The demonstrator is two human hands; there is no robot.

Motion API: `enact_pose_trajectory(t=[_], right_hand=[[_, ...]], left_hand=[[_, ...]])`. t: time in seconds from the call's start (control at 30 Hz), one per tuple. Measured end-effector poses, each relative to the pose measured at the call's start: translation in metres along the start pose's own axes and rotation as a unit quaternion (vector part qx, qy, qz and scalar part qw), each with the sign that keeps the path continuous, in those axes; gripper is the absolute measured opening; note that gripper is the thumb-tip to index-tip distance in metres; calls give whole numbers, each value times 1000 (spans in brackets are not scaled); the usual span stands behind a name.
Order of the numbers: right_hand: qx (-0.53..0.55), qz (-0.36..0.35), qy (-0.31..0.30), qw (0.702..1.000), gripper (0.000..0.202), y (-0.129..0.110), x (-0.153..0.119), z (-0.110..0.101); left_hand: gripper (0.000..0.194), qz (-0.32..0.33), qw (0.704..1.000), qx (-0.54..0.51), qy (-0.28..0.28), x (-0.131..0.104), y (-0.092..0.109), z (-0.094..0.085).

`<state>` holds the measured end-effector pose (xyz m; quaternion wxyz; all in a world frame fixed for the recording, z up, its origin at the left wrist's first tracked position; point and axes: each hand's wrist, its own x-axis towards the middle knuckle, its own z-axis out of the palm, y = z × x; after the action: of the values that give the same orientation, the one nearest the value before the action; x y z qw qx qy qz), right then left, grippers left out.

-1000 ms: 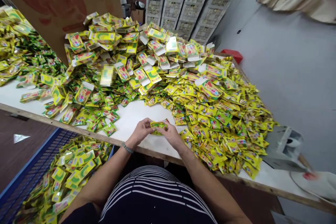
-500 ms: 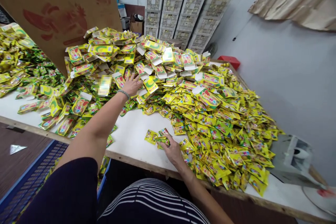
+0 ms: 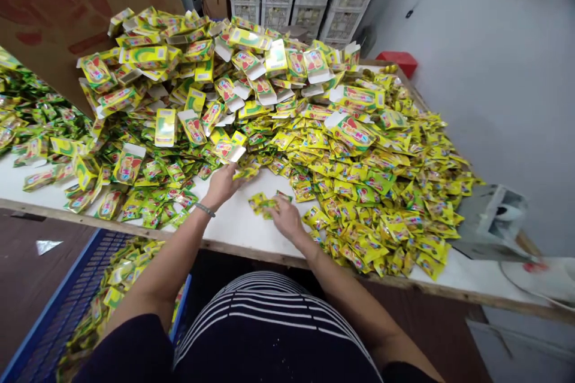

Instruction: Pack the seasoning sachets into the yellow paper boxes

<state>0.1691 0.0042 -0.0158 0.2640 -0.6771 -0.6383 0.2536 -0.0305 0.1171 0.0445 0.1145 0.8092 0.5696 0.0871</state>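
Here | left hand (image 3: 220, 186): half-curled, apparently touching carton (image 3: 224, 148) | right hand (image 3: 286, 218): pinching sachets (image 3: 258, 203)

Top (image 3: 242, 353) was dark navy, thin curved white stripes (image 3: 269, 319) across the front, few pale specks (image 3: 277, 344) below. Sleeves (image 3: 128, 350) were dark, short; a grey-green, beaded-looking bracelet (image 3: 205, 209) circled the left wrist (image 3: 212, 201).

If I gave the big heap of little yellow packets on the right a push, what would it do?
The heap of yellow packets would probably slump and slide, since they lie loose and overlapping. Their shiny wrappers look slippery. Some might drop, because the heap reaches the table's front edge.
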Motion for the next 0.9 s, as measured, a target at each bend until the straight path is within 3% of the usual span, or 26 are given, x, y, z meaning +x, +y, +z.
enact_pose_trajectory(t=[0.1,0.23,0.4,0.5,0.6,0.67,0.77,0.83,0.9], right_hand=[[-34,36,60,997,30,11,4,-8],[-18,9,72,997,30,15,-8,-12],[45,47,99,993,38,17,-29,-10],[75,66,105,989,48,18,-34,-21],[131,77,94,984,54,9,-31,-39],[177,72,92,977,54,-2,-23,-52],[199,25,82,976,50,-19,-5,-66],[153,0,34,988,45,-26,8,-70],[91,-27,-20,995,36,-27,17,-72]], left_hand=[[32,-8,999,48,13,-9,14,13],[34,51,996,75,17,-1,28,21],[37,50,997,58,-12,9,22,21],[37,6,1000,7,-5,3,7,14],[31,-37,988,-151,3,-13,1,13],[34,-38,943,-329,-28,-30,7,19],[44,-46,807,-579,-102,-59,28,36],[48,-73,731,-667,-124,-75,42,44],[48,-96,687,-708,-129,-87,52,49]])
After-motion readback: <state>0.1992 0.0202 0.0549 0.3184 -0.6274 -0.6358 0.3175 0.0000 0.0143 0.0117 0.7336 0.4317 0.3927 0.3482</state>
